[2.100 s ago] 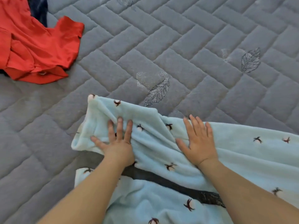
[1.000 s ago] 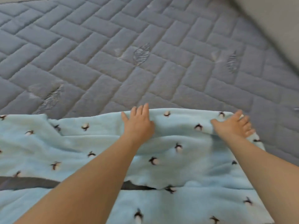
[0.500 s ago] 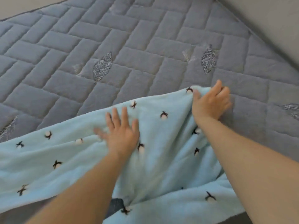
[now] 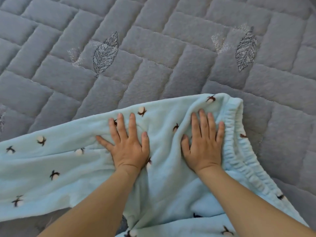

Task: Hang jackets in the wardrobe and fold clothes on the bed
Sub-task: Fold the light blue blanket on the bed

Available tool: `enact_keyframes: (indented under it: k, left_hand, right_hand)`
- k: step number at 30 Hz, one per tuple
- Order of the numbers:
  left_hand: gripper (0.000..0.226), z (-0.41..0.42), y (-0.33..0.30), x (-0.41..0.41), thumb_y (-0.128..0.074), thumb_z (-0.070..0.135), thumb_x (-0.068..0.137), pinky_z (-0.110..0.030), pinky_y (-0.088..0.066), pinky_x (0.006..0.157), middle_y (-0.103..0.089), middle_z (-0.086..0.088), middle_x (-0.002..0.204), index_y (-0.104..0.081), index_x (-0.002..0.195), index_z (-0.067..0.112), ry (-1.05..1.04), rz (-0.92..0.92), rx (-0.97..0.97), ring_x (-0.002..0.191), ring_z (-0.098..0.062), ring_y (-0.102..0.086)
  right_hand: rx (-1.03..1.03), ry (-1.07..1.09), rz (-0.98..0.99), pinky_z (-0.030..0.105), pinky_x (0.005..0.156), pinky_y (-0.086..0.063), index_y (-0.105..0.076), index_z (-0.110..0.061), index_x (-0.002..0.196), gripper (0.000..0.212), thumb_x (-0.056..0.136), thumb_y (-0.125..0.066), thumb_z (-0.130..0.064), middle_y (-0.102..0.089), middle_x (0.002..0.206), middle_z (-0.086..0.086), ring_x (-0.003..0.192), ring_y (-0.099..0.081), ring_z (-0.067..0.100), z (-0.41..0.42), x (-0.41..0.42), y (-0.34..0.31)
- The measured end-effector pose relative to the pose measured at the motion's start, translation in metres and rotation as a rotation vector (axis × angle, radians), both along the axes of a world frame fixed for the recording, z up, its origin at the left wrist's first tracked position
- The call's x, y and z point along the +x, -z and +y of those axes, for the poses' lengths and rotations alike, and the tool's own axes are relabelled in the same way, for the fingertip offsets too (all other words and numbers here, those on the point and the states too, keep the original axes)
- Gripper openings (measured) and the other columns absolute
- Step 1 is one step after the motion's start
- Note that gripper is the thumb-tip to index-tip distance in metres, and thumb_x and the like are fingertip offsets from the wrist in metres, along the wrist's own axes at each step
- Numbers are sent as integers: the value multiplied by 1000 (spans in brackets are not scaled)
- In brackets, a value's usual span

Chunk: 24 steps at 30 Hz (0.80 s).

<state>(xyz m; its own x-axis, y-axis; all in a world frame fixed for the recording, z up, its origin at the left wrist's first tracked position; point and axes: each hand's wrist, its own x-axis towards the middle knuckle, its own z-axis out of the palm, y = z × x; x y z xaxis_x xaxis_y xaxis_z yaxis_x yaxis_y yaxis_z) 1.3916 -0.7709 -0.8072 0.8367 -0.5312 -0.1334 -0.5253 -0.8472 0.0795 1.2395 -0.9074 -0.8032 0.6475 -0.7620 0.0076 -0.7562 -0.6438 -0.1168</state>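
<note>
Light blue fleece trousers [image 4: 68, 170] with small dark-and-white prints lie across the bed, one leg stretching left out of view. Their gathered elastic waistband [image 4: 237, 151] runs down the right side. My left hand [image 4: 127, 146] lies flat on the fabric with its fingers spread, pressing near the middle. My right hand [image 4: 204, 143] lies flat beside it, fingers apart, just left of the waistband. Neither hand grips anything. A fold ridge rises between the two hands.
The grey quilted bedcover [image 4: 153, 48] with a brick pattern and embroidered leaves [image 4: 105, 53] fills the far half of the view and the strip to the right of the trousers.
Both hands slid from the garment's left end to its waistband end. Half a second ago my right hand held the waistband corner; now it rests flat, and the waistband lies spread out.
</note>
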Motion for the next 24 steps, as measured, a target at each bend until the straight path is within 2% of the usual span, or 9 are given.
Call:
enact_keyframes:
  k: [7,11,14,16,17,19,20,21,24]
  left_hand:
    - [68,3,2,-1,-22,57,91,-72,11,108,-5,-2,163,-10,153,35,26,-21,-23,149,-27,5]
    - [73,5,-14,6,-12,65,88,-72,16,106,6,1,163,-1,154,36,59,77,23,148,-25,14]
    - [72,32,-38,-19,-15,66,89,-61,21,110,6,1,163,-2,153,37,242,110,-85,149,-22,13]
    - [67,74,-59,-70,-24,63,93,-58,16,114,-11,-4,161,-15,153,35,469,89,-203,149,-26,-3]
    - [66,99,-66,-100,-27,62,94,-61,8,115,-19,-6,159,-22,152,32,608,105,-218,149,-28,-11]
    - [64,151,-68,-150,-33,61,94,-64,-9,114,-33,-5,156,-36,150,29,890,133,-138,147,-29,-23]
    - [64,172,-69,-168,-39,59,92,-63,-15,113,-39,-4,153,-42,147,27,965,136,-65,144,-29,-30]
    - [66,187,-71,-181,-45,58,88,-59,-20,111,-45,-3,149,-46,145,24,978,153,6,140,-30,-38]
    - [70,195,-86,-198,-51,53,78,-44,-36,104,-53,-1,134,-46,142,24,837,235,127,120,-29,-53]
  right_hand:
    - [11,-28,-51,52,120,-4,-29,-10,153,69,92,-31,-42,-24,160,10,148,-19,27,7,-18,-11]
    - [43,-106,77,49,121,-4,-21,-13,155,70,95,-22,-48,-12,163,9,151,-10,26,41,-94,-26]
    - [57,-100,186,51,121,3,-10,-20,156,71,96,-18,-56,-3,164,6,151,-1,26,59,-161,-34]
    - [80,77,247,54,117,10,-1,-25,156,72,97,-18,-62,1,164,6,150,1,31,64,-197,-36]
    - [108,231,246,56,116,8,-1,-27,156,74,96,-21,-64,0,164,8,149,-3,34,67,-213,-37]
    - [258,614,207,60,116,-2,-5,-26,155,81,91,-28,-70,-5,163,11,147,-8,38,73,-239,-41]
    - [353,778,177,60,115,-7,-5,-25,155,84,89,-29,-72,-5,163,12,147,-8,38,79,-245,-45]
    - [428,871,146,59,115,-11,-4,-24,154,86,89,-30,-72,-4,162,12,146,-7,37,86,-247,-50]
    - [515,923,-69,55,114,-21,-1,-21,155,83,93,-44,-57,-11,160,14,144,-17,36,117,-227,-64]
